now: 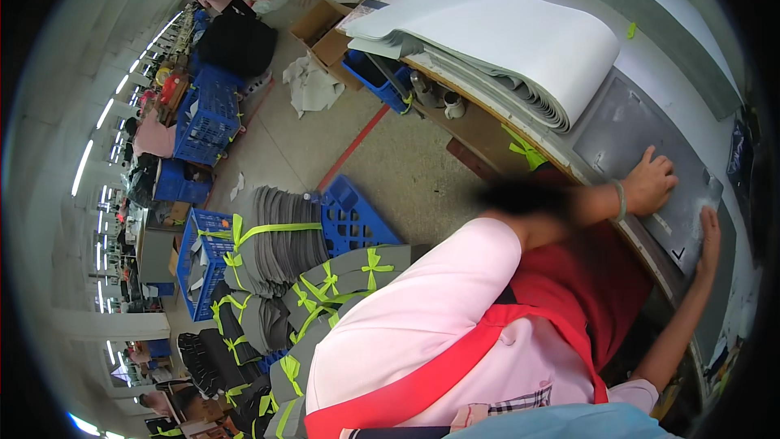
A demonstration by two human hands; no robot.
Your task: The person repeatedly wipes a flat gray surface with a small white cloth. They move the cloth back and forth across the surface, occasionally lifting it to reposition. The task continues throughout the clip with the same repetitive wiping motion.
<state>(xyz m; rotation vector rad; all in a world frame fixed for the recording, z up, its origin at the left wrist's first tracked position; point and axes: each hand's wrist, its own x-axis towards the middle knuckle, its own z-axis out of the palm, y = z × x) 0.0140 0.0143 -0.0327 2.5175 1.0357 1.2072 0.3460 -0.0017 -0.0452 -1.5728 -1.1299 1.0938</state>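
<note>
A dark grey flat panel (pixel 621 126) with scuffed, whitish patches lies along the near edge of the worktable. On top of it rests my left hand (pixel 650 183), its fingers bent and slightly apart, pressing down on the surface; a bracelet circles that wrist. My right hand (pixel 709 240) lies along the panel's right end, fingers straight. A thin pale mark or strip shows on the panel between the hands. Beside the panel, to the left, a thick stack of folded white and grey sheets (pixel 520 41) bulges over the table.
Grey bundles tied with yellow-green strips (pixel 349 268) fill the floor at left, beside blue plastic crates (pixel 203 256). Under the table edge stand a blue bin (pixel 378 77) and a mug (pixel 453 104). Cardboard boxes (pixel 321 28) sit beyond. Other people work far left.
</note>
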